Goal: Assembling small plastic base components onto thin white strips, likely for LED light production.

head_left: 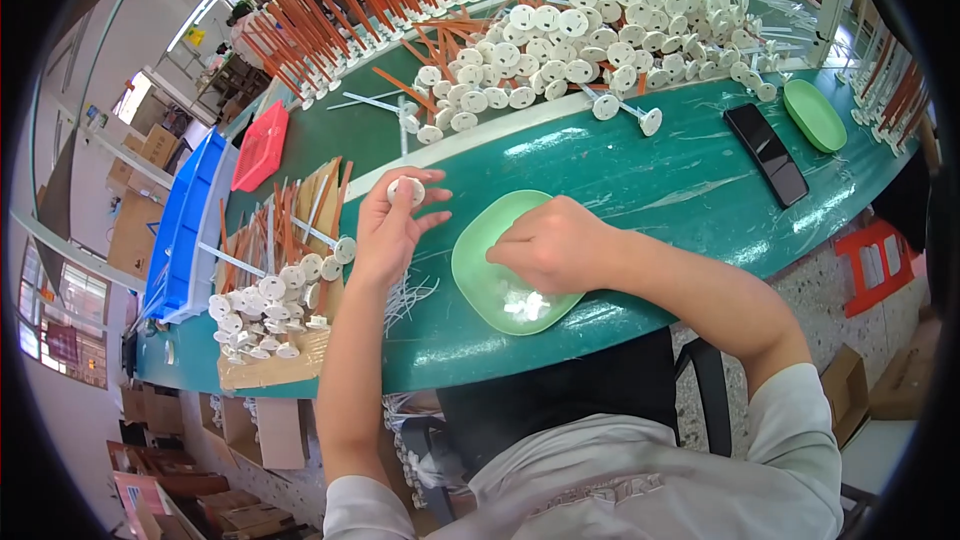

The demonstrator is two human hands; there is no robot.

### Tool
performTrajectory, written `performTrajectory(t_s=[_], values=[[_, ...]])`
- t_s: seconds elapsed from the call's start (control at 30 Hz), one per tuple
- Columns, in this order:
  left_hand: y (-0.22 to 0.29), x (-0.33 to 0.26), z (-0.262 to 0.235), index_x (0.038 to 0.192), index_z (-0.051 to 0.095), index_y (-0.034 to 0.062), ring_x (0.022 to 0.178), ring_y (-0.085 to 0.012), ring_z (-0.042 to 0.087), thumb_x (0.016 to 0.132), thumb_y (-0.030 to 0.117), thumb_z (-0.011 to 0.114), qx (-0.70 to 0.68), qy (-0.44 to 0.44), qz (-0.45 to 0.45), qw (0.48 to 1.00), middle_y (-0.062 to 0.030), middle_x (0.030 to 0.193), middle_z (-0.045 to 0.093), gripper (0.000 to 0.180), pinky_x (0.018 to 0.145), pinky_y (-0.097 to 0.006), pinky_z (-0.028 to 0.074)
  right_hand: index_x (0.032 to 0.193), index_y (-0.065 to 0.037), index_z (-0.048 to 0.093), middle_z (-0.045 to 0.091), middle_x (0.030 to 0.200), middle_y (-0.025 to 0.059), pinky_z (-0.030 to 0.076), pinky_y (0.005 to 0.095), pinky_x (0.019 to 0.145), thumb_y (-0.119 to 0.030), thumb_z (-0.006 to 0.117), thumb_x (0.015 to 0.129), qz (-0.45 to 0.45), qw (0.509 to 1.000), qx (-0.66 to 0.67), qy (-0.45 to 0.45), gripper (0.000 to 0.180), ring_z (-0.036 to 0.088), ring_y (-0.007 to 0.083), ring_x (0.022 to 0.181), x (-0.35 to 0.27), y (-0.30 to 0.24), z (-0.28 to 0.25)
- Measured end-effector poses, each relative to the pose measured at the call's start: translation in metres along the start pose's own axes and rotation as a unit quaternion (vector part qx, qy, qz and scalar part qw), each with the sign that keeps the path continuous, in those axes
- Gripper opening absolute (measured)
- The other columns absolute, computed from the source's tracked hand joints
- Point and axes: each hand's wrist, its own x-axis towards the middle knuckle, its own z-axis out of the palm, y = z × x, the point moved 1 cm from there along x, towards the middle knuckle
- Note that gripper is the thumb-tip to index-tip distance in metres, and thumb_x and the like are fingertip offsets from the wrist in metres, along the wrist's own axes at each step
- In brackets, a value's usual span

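Left hand [388, 228] grasps one white disc-shaped piece [409, 191], judged in progress; right hand [553, 245] bunched at green dish [474, 258], grasp unconfirmed; heaped disc-ended sticks [578, 71]: completion indeterminate.

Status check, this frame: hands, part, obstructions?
Left hand holding white disc. Right hand over nearer green dish, grip unclear. Phone to the right, clear of both hands.

A round white disc [408, 191] is being gripped by the left hand [383, 230], its flat face showing. A shallow light-green dish [472, 265] is lying to its right, holding shiny whitish contents [525, 304] too small to be identified individually.
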Motion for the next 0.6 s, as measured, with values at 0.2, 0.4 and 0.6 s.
performTrajectory(t_s=[0.2, 0.4, 0.6], values=[[-0.011, -0.013, -0.019, 0.120, 0.053, 0.0052, 0.072, -0.0121, 0.061, 0.099, 0.010, 0.057, 0.067, 0.021, 0.087, 0.994, -0.0116, 0.095, 0.067, 0.022, 0.064, -0.024, 0.050, 0.086, -0.009, 0.069, 0.067, 0.072, 0.0031, 0.052, 0.0340, 0.051, -0.004, 0.069, 0.066, 0.007, 1.000, -0.004, -0.011, 0.021, 0.065, 0.0220, 0.061, 0.005, 0.001, 0.003], [-0.010, -0.013, -0.007, 0.114, 0.058, 0.0006, 0.071, -0.0125, 0.057, 0.105, 0.029, 0.045, 0.060, 0.011, 0.115, 0.991, -0.0110, 0.094, 0.065, 0.032, 0.065, -0.025, 0.046, 0.086, -0.009, 0.069, 0.067, 0.074, 0.0029, 0.052, 0.0339, 0.051, -0.002, 0.070, 0.064, 0.007, 1.000, 0.012, -0.024, 0.023, 0.066, 0.0215, 0.063, 0.005, -0.001, 0.002], [-0.010, -0.019, -0.017, 0.110, 0.060, 0.0003, 0.064, -0.0099, 0.051, 0.105, 0.028, 0.048, 0.056, -0.033, 0.136, 0.989, -0.0047, 0.081, 0.058, 0.030, 0.058, -0.023, 0.041, 0.089, -0.009, 0.070, 0.068, 0.076, 0.0038, 0.052, 0.0342, 0.052, -0.002, 0.072, 0.064, 0.006, 1.000, 0.006, -0.016, 0.026, 0.066, 0.0218, 0.065, 0.007, -0.001, 0.005]])
